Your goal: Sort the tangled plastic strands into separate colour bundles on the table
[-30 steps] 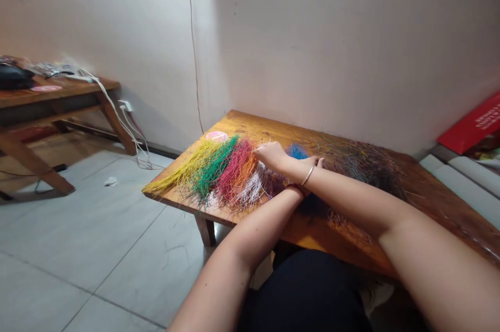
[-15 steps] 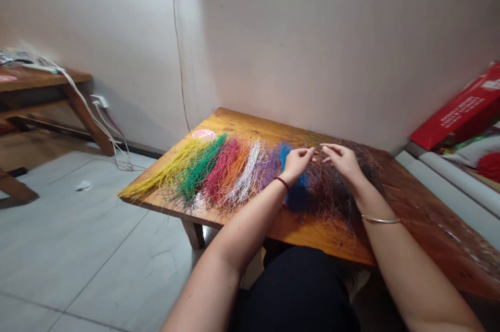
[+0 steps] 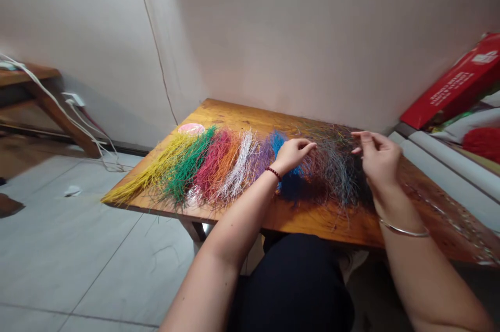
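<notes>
Thin, wiry strands lie in coloured bunches across a wooden table (image 3: 312, 225): a yellow bunch (image 3: 156, 168), a green bunch (image 3: 191, 165), red, orange, a white bunch (image 3: 238, 165), purple, a blue bunch (image 3: 292, 186), brown and a grey bunch (image 3: 338, 165). My left hand (image 3: 295, 155) is over the blue bunch, its thumb and fingertips pinched together. Whatever is in that pinch is too fine to make out. Farther right, my right hand (image 3: 378, 157) hovers by the dark strands with thumb and forefinger closed; a strand between them cannot be made out.
A pink round label (image 3: 191, 128) lies at the table's far left corner. White rolls (image 3: 441, 160) and a red box (image 3: 453, 82) stand to the right. At left, white cables (image 3: 78, 118) hang from another table (image 3: 47, 74). A wall rises behind.
My right hand has moved right, away from my left hand, and its fingers have turned into a pinch. My left hand stays near the blue bunch. The view has shifted slightly.
</notes>
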A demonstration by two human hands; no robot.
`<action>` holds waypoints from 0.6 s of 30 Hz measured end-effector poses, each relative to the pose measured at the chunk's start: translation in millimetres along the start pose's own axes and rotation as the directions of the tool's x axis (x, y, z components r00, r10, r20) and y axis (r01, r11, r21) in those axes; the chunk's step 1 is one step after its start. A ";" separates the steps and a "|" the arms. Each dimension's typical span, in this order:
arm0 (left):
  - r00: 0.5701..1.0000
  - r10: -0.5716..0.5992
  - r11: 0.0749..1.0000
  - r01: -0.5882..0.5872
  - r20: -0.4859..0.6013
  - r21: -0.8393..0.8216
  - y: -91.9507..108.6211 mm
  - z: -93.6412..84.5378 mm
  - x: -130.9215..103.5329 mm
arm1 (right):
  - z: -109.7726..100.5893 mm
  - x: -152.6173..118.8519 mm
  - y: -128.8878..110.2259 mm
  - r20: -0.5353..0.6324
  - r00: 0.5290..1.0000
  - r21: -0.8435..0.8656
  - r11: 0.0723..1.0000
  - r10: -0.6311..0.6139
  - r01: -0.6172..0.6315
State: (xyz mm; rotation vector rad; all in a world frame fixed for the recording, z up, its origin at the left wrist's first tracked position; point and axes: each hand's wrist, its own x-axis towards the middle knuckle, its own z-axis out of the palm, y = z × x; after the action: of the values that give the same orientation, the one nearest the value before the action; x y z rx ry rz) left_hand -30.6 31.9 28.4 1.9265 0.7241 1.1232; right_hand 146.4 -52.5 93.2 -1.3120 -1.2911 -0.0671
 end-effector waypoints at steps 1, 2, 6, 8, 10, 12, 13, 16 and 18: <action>0.999 -0.019 0.998 0.021 -0.033 0.062 1.2 -2.4 -1.4 | -8.6 0.7 -4.8 -0.081 0.996 -0.013 0.999 -0.030 0.029; 0.997 -0.041 0.991 0.050 -0.069 0.125 2.3 -4.4 -2.8 | -17.0 1.5 -9.9 -0.156 0.986 -0.020 0.998 -0.061 0.059; 0.965 -0.125 0.919 0.200 -0.229 0.340 4.7 -7.8 -7.6 | -45.0 2.9 -33.7 -0.368 0.918 0.024 0.985 -0.148 0.168; 0.950 -0.145 0.887 0.248 -0.276 0.390 5.3 -7.1 -9.2 | -52.5 0.2 -46.7 -0.360 0.922 0.074 0.980 -0.145 0.183; 0.947 -0.144 0.865 0.262 -0.288 0.429 5.9 -5.7 -10.4 | -53.3 -5.0 -59.6 -0.285 0.952 0.130 0.979 -0.113 0.156; 0.952 -0.133 0.842 0.255 -0.275 0.476 7.0 -4.2 -11.6 | -46.5 -11.5 -72.2 -0.167 0.985 0.201 0.976 -0.052 0.085; 0.956 -0.126 0.830 0.249 -0.266 0.500 7.8 -3.5 -12.3 | -40.1 -14.6 -78.6 -0.106 0.994 0.242 0.969 -0.018 0.044; 0.964 -0.111 0.800 0.231 -0.242 0.554 11.9 -2.1 -14.7 | -9.7 -21.6 -101.2 0.120 0.992 0.357 0.931 0.038 -0.078; 0.966 -0.137 0.784 0.241 -0.219 0.572 15.9 -1.9 -15.5 | 19.3 -24.3 -120.8 0.343 0.939 0.392 0.903 0.036 -0.178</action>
State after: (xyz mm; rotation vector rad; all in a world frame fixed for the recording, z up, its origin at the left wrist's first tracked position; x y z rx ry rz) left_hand -37.8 12.0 35.3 2.2092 1.4780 1.0069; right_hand 44.2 -96.0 149.8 -1.0426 -1.4107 0.5060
